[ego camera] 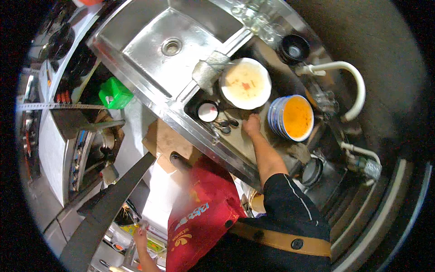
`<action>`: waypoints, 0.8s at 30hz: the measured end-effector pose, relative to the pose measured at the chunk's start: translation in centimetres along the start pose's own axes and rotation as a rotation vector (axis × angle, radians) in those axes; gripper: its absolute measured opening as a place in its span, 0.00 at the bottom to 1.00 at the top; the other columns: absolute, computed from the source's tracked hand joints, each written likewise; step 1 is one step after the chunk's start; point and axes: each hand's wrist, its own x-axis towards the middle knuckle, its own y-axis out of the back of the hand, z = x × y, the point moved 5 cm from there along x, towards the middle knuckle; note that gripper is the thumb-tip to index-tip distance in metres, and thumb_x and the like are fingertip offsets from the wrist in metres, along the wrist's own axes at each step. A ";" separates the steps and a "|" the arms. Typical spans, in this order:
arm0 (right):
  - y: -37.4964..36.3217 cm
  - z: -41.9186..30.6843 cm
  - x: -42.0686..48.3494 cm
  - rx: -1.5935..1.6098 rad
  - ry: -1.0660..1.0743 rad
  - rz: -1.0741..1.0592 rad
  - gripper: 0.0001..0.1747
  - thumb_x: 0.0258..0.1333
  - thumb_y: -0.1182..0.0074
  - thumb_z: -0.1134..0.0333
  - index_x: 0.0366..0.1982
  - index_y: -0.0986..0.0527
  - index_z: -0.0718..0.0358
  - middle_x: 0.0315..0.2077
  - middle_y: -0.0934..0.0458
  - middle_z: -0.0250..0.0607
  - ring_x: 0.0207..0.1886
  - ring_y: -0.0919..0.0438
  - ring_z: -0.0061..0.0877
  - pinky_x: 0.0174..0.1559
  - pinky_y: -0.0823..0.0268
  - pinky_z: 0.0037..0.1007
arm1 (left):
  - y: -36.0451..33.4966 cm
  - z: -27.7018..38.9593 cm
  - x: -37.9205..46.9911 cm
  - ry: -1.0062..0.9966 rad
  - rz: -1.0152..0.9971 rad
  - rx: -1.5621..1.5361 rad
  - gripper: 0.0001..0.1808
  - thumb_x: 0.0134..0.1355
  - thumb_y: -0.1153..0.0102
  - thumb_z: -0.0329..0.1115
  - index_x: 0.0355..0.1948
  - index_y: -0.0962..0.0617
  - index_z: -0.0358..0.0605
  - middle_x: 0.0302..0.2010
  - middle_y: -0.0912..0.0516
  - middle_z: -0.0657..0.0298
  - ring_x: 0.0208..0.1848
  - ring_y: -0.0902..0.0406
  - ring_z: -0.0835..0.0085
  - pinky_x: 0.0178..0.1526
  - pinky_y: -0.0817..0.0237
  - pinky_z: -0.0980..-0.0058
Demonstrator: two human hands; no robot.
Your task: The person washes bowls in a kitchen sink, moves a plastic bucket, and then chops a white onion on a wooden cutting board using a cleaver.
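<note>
My right hand (251, 125) reaches into the right basin of a stainless steel sink (142, 76). Its fingers look curled and partly hidden, close below a large white bowl (246, 83) of pale liquid with orange bits. Right of the hand stands a stack of blue-and-white bowls (274, 117), the top one holding orange soup (297, 115). To the left lie several dark spoons (226, 125) beside a small white cup (207, 112). My left hand (140, 234) appears small and blurred at lower left, over packages on a shelf; what it touches is unclear.
A silver cloth (209, 70) drapes over the sink divider. Glasses (253, 17) and a black bowl (294, 49) stand along the back rim, near a white curved faucet (357, 81). A green plastic container (115, 93) and a cardboard sheet (173, 142) are left of the sink.
</note>
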 end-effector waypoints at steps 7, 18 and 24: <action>-2.2 -0.6 2.7 -0.004 -0.169 0.020 0.31 0.54 0.43 0.46 0.35 0.14 0.71 0.40 0.15 0.63 0.51 0.19 0.54 0.62 0.32 0.44 | -0.8 -5.8 -5.1 0.107 -0.090 -0.200 0.23 0.59 0.36 0.32 0.56 0.21 0.34 0.32 0.17 0.58 0.34 0.20 0.69 0.40 0.28 0.68; 5.3 -6.4 -5.1 0.509 0.347 -0.059 0.19 0.54 0.31 0.61 0.45 0.15 0.64 0.39 0.13 0.51 0.43 0.14 0.42 0.47 0.25 0.38 | -6.1 7.1 -3.4 -0.052 -0.034 -0.196 0.26 0.66 0.36 0.34 0.64 0.24 0.41 0.42 0.13 0.56 0.44 0.16 0.69 0.49 0.24 0.71; 5.3 -16.9 -4.6 0.391 0.921 0.097 0.32 0.54 0.33 0.67 0.62 0.24 0.62 0.57 0.20 0.54 0.53 0.17 0.44 0.56 0.26 0.37 | -7.7 6.2 -6.1 0.001 -0.031 -0.106 0.25 0.65 0.34 0.35 0.62 0.22 0.43 0.48 0.12 0.53 0.49 0.14 0.65 0.52 0.22 0.68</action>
